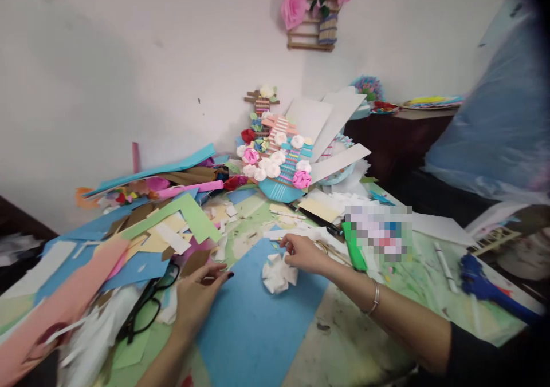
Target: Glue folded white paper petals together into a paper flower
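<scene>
On a sheet of blue paper (253, 324) sits a white paper flower (278, 281) with crumpled petals. My right hand (303, 253) is at the flower's upper right, thumb and forefinger pinched on one of its petals. To the left, over the edge of the blue sheet, my left hand (201, 289) is held with thumb and forefinger a little apart and nothing visible between them. Behind them stands a colourful paper decoration (279, 158) with white, pink and red flowers on a blue base.
Paper scraps and a green strip (189, 209) are heaped at left, near black-framed glasses (146, 307). At right lie a green object (353, 247), a white pen (446, 267) and a blue glue gun (494, 287). Scissors (320, 221) lie behind my right hand.
</scene>
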The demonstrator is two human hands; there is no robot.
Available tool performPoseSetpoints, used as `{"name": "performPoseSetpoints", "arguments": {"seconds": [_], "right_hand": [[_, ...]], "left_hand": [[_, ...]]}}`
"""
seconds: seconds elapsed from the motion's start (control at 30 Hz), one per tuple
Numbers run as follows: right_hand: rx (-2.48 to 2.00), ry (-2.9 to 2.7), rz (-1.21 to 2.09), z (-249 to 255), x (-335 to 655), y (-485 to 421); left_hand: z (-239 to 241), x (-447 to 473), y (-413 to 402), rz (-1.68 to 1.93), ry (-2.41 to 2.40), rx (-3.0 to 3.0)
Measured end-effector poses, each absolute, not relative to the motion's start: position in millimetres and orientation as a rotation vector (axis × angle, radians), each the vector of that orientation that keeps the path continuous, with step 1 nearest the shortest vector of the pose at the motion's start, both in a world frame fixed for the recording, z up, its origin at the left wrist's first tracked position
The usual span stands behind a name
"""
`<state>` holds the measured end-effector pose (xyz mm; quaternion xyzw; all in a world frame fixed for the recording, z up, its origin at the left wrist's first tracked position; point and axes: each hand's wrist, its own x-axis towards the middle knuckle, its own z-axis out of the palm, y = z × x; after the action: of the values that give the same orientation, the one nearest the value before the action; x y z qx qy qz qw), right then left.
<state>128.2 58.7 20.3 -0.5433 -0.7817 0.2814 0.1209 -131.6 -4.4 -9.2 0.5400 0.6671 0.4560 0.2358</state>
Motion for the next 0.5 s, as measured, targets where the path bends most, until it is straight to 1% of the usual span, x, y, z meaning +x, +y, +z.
{"name": "performPoseSetpoints", "arguments": {"seconds": [0.2,0.4,0.5], "right_hand": [[-1.543,-2.305,0.784,18,143,48],[-1.543,-2.235,0.736,11,137,46],[-1.516,-2.201,0.692,16,142,35]], "left_hand": [[2,-101,7,1.11,1.589,1.723],[1,-72,22,0.71,1.72,1.945],[0,-55,20,0.615,1.736,1.956]]}}
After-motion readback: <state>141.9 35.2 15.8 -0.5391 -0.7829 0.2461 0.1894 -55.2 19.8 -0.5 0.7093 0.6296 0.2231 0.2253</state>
